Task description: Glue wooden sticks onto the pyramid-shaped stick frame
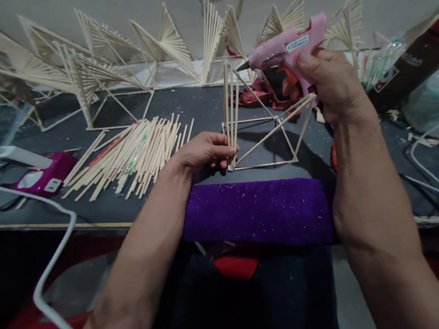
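Observation:
My right hand [331, 82] is wrapped round a pink hot glue gun [276, 48], its nozzle pointing left and down. The nozzle tip is close to the upper ends of a few upright sticks on a wooden stick frame [273, 131]; whether it touches them I cannot tell. The fingers of my left hand [208, 152] pinch the lower front corner of that frame, where upright sticks meet the base. The frame stands on the dark table, open in the middle, with thin slanting sticks joining its corners.
Loose wooden sticks [140, 155] lie in a pile to the left. Finished stick structures [170, 46] line the back wall. A purple cushion [260, 209] lies along the front edge. A purple power socket [48, 173], a white cable [64, 241] and a dark bottle [417, 55] flank the work.

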The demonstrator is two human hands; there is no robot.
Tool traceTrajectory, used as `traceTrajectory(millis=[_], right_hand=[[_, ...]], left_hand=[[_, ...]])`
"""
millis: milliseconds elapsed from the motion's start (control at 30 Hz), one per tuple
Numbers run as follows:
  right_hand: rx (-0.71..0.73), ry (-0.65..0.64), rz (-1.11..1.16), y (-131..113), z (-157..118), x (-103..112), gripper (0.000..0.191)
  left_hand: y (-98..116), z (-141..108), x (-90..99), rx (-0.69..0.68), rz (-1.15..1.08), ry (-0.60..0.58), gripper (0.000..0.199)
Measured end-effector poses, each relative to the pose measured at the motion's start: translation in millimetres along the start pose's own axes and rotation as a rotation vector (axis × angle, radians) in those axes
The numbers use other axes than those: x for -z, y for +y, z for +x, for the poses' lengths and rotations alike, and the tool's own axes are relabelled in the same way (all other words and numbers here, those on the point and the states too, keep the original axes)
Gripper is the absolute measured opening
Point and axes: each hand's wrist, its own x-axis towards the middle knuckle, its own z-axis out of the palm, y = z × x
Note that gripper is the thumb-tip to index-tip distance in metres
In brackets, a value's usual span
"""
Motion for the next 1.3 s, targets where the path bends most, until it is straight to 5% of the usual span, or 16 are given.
traceTrajectory(millis=[1300], right_hand=[[0.074, 0.013, -0.083, -0.2, 0.4, -6.6, 0.019]], left_hand=[[-1.5, -1.9, -1.5, -0.024, -0.027, -0.002, 0.016]])
